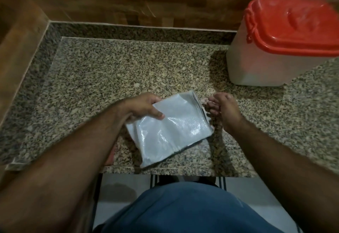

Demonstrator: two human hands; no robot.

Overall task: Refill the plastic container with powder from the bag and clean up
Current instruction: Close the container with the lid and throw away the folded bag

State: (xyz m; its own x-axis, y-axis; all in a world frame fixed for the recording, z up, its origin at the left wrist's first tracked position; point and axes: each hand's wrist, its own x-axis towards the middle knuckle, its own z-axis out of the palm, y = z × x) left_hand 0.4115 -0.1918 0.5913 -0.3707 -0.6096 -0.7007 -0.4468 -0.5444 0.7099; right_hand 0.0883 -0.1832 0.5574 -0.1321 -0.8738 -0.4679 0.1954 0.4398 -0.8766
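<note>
A flat, folded silvery-white bag (172, 128) lies on the granite counter (110, 71) near its front edge. My left hand (145, 107) grips the bag's upper left corner, thumb on top. My right hand (222, 111) hovers just off the bag's right edge with fingers curled and nothing in them; whether it touches the bag I cannot tell. The translucent plastic container (266, 66) stands at the back right of the counter, with its red lid (293, 25) closed on it.
Wood-patterned walls (110, 0) border the counter at the back and left. The counter's front edge (165, 170) runs just below the bag. Beneath it are a pale floor and my blue clothing (183, 209).
</note>
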